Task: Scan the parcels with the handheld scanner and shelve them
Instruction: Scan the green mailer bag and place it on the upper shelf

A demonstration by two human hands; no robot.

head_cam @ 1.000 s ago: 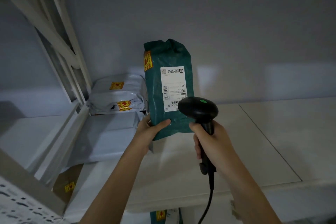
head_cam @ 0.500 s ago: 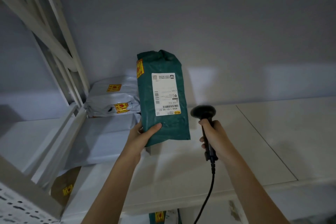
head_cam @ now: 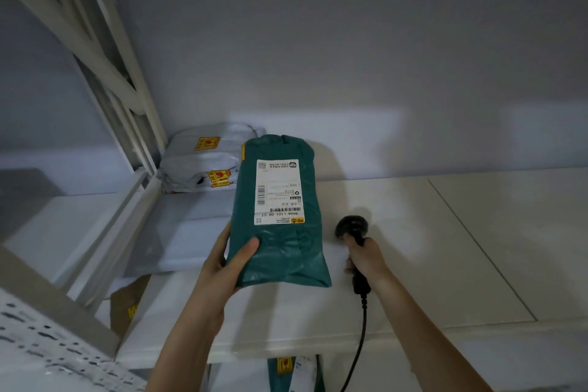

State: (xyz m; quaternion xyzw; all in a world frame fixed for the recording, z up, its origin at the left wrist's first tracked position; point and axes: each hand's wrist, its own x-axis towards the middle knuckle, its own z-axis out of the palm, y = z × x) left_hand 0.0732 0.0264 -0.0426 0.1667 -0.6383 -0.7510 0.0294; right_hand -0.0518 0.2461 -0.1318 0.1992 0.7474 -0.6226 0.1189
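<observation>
A green plastic parcel with a white shipping label facing me stands tilted back over the white shelf. My left hand grips its lower left corner, thumb across the front. To its right, my right hand is wrapped round the handle of the black handheld scanner. The scanner's head points away toward the back wall, and its cable hangs down past the shelf edge.
Two grey poly parcels with yellow stickers are stacked at the shelf's back left on a flat grey bag. A brown box sits lower left. Another green parcel shows below the shelf. White frame struts rise at left.
The green parcel has dropped lower and tilted back toward the shelf. The scanner has moved from in front of the label off to the right and down.
</observation>
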